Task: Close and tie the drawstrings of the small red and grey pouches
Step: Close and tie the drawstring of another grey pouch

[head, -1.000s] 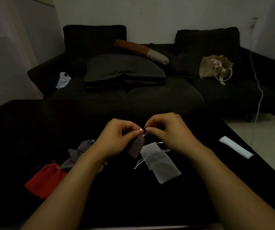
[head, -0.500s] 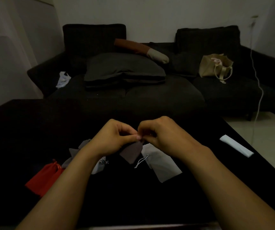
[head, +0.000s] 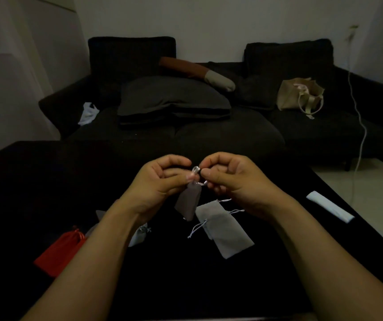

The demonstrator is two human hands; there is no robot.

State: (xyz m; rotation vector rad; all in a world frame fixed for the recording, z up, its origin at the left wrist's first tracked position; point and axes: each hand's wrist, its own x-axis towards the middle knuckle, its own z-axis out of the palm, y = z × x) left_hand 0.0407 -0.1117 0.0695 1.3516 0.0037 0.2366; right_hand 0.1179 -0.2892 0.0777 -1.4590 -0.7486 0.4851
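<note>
Both hands were raised above the black table [head: 47, 193], close together with curled fingers, and each pinched the pale drawstring [head: 196, 170] of a small grey pouch [head: 187, 201] that hung between them. On that cord the left hand [head: 160, 181] closed thumb against forefinger from its side, while the right hand [head: 230, 179] did the same from the other side, the fingertips of the two almost meeting over a small loop of cord. That pouch hung clear of the table, its gathered neck uppermost just under the fingers and its body tilted down toward the left forearm. Beyond the table stood a dark sofa [head: 209, 140] carrying a large dark cushion [head: 174, 98], a brown and cream bolster [head: 197, 72] behind it, a beige tote bag [head: 299, 96] on the right seat and a crumpled white plastic bag [head: 88, 113] near the left armrest. A white cable [head: 359, 126] ran down the wall at the right. On the tabletop, a red pouch [head: 58, 251] lay at the left, partly hidden by the left forearm, its gathered neck pointing up and to the right. Just below the hands lay flat grey pouches [head: 227, 235], apparently two overlapping, with their white cords loose at the upper end. More grey pouches [head: 139, 235] showed only in part behind the left forearm, too covered to count. A folded white paper [head: 329, 206] lay near the table's right edge, well apart from the pouches.
</note>
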